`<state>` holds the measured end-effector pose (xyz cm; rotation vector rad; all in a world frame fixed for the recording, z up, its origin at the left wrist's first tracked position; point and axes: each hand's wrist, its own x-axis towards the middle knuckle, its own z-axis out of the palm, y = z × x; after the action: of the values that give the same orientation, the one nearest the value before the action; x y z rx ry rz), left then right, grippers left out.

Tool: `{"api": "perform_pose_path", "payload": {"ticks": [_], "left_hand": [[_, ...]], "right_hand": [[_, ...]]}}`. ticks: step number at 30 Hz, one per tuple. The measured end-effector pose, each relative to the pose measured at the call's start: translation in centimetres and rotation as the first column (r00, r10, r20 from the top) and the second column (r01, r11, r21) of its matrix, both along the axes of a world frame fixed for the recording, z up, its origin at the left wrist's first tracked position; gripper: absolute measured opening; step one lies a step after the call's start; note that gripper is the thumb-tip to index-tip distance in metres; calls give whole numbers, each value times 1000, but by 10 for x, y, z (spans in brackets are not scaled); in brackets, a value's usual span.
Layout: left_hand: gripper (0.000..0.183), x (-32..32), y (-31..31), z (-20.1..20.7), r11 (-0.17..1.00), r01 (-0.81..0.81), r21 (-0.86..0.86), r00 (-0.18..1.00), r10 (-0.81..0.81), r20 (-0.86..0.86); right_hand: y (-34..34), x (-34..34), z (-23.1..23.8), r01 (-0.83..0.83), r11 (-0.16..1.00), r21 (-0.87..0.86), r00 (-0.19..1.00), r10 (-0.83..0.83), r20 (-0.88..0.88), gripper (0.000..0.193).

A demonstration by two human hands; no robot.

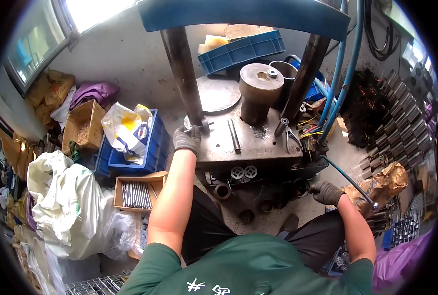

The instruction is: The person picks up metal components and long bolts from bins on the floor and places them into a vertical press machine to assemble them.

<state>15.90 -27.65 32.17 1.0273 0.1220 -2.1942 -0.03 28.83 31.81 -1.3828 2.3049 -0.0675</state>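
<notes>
My left hand (187, 139), in a grey glove, is at the left edge of the steel press table (214, 147), beside the left column (182, 73). Its fingers are closed around a thin metal rod (199, 127). My right hand (327, 192), in a dark glove, is curled near my right knee, close to the lever (349, 180) with a ball end; what it holds, if anything, is hidden. On the table lie a dark bar (234, 136), a short upright pin (281, 127), pliers (292, 139) and several small rings (261, 132). A ring (272, 73) sits on the round steel block (262, 83).
Left of me are a cardboard box of thin rods (136, 195), a blue crate (152, 147) and a white sack (64, 206). Blue hoses (348, 83) hang at the right column. Stacked metal tubes (401, 123) and a brown paper bag (381, 187) stand at right.
</notes>
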Motion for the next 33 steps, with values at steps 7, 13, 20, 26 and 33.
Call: {"api": "perform_pose_path", "payload": {"ticks": [7, 13, 20, 26, 33], "left_hand": [[22, -17, 36, -6, 954, 65, -292, 996, -44, 80], [15, -41, 48, 5, 918, -1, -396, 1000, -6, -17], [15, -10, 56, 59, 580, 188, -793, 968, 26, 249], [23, 21, 38, 66, 443, 379, -813, 920, -89, 381], [38, 30, 53, 54, 576, 433, -693, 901, -304, 310]], "right_hand": [[-119, 28, 50, 64, 791, -609, 994, -103, -29, 26], [-209, -23, 63, -55, 610, -791, 855, -381, -353, 28], [-226, -48, 47, 154, 770, -619, 791, -472, -390, 34], [-229, -49, 45, 117, 654, -747, 845, -460, -271, 23], [-227, -50, 66, 358, 223, -907, 918, -263, 297, 26]]}}
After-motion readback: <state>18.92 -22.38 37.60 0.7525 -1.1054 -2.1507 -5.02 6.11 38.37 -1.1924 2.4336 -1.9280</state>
